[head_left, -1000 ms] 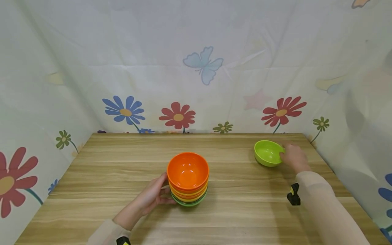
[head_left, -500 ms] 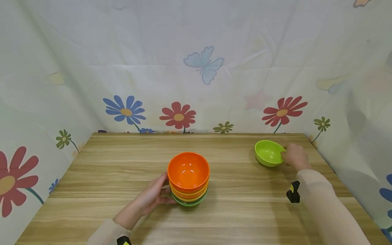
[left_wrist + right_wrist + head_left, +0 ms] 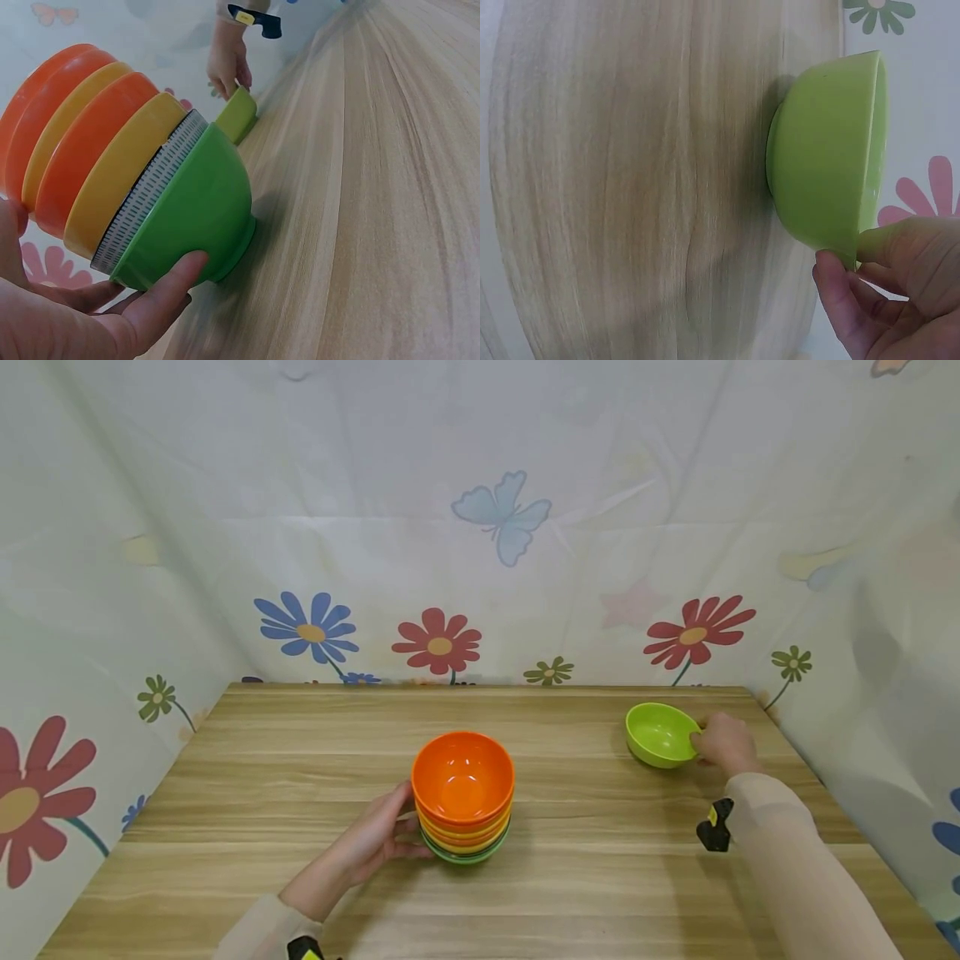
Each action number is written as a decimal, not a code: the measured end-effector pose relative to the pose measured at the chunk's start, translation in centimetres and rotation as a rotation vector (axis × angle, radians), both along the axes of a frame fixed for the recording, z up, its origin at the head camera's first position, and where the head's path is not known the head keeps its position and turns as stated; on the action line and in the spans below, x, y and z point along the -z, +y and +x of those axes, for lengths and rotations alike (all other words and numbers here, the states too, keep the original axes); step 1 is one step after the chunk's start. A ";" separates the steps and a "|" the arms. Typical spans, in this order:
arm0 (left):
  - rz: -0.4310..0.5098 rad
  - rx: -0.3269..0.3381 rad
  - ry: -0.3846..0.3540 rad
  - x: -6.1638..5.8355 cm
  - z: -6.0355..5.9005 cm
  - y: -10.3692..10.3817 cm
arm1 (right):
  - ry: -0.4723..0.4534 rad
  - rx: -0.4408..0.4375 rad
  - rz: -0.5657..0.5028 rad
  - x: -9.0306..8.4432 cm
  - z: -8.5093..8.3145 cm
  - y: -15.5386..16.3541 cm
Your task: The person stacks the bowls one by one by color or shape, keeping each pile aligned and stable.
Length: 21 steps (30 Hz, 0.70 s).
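Stack [image 3: 462,802] of six bowls, table [image 3: 585,877] centre; left hand [image 3: 372,842] fingers curled round its base. One lime bowl [image 3: 660,735] far right, near table edge; right hand [image 3: 723,743] pinches rim. Bare wood between.

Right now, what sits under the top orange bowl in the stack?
Under the top orange bowl are nested rims of yellow and orange bowls, with a green bowl at the bottom on the table. Their insides are covered.
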<state>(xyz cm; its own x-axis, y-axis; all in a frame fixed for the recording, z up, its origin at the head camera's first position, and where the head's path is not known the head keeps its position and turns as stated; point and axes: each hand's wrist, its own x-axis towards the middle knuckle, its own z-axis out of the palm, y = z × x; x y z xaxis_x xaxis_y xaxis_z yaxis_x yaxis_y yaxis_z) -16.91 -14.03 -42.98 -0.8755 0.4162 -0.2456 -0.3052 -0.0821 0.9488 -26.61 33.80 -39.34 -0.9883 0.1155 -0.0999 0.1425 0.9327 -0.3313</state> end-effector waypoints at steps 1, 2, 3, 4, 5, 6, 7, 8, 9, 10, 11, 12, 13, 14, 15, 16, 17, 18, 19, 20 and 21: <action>0.001 0.001 0.000 0.0 0.0 0.0 | -0.001 0.004 -0.011 0.1 0.0 0.0; 0.003 0.001 -0.001 0.0 0.0 0.0 | -0.002 0.008 -0.024 0.1 -0.1 0.1; 0.004 0.002 -0.001 0.0 0.0 0.0 | -0.002 0.010 -0.033 0.2 -0.1 0.1; 0.005 0.003 -0.001 0.0 0.0 0.0 | 0.001 0.008 -0.040 0.2 -0.1 0.2; 0.007 0.005 0.001 0.0 -0.1 0.0 | 0.002 0.005 -0.042 0.2 -0.1 0.3; 0.007 0.006 0.002 0.0 -0.1 -0.1 | 0.003 0.006 -0.045 0.2 -0.1 0.4; 0.007 0.007 0.003 0.0 -0.1 -0.1 | 0.003 0.004 -0.046 0.3 -0.1 0.5; 0.006 0.007 0.002 0.0 -0.1 -0.1 | 0.006 0.003 -0.049 0.3 -0.2 0.6; 0.005 0.007 0.003 0.0 -0.1 -0.1 | 0.010 0.001 -0.046 0.3 -0.2 0.7; 0.004 0.008 0.003 0.0 -0.1 0.0 | 0.013 -0.001 -0.046 0.2 -0.2 0.7; 0.004 0.007 0.004 0.0 -0.1 0.0 | 0.016 -0.002 -0.044 0.2 -0.2 0.8; 0.003 0.006 0.003 0.0 -0.1 0.0 | 0.021 -0.003 -0.042 0.3 -0.2 0.8; 0.003 0.005 0.002 0.1 -0.1 0.0 | 0.022 -0.003 -0.046 0.3 -0.3 0.9; 0.003 0.003 0.001 0.1 -0.1 0.0 | 0.024 -0.002 -0.050 0.3 -0.3 0.9; 0.003 0.002 0.003 0.1 -0.2 0.0 | 0.024 0.002 -0.056 0.3 -0.3 0.9; 0.003 0.002 0.003 0.1 -0.2 0.0 | 0.020 0.007 -0.070 0.4 -0.3 0.9; 0.004 0.001 0.002 0.1 -0.2 0.0 | 0.017 0.013 -0.080 0.4 -0.3 0.8; 0.004 0.001 0.001 0.1 -0.2 0.0 | 0.014 0.020 -0.094 0.4 -0.3 0.8; 0.003 0.001 0.000 0.2 -0.2 -0.1 | 0.010 0.027 -0.111 0.5 -0.3 0.8; 0.001 0.000 -0.001 0.2 -0.2 -0.1 | 0.007 0.034 -0.121 0.5 -0.3 0.8; 0.000 0.000 -0.002 0.2 -0.2 -0.1 | 0.005 0.039 -0.127 0.5 -0.3 0.8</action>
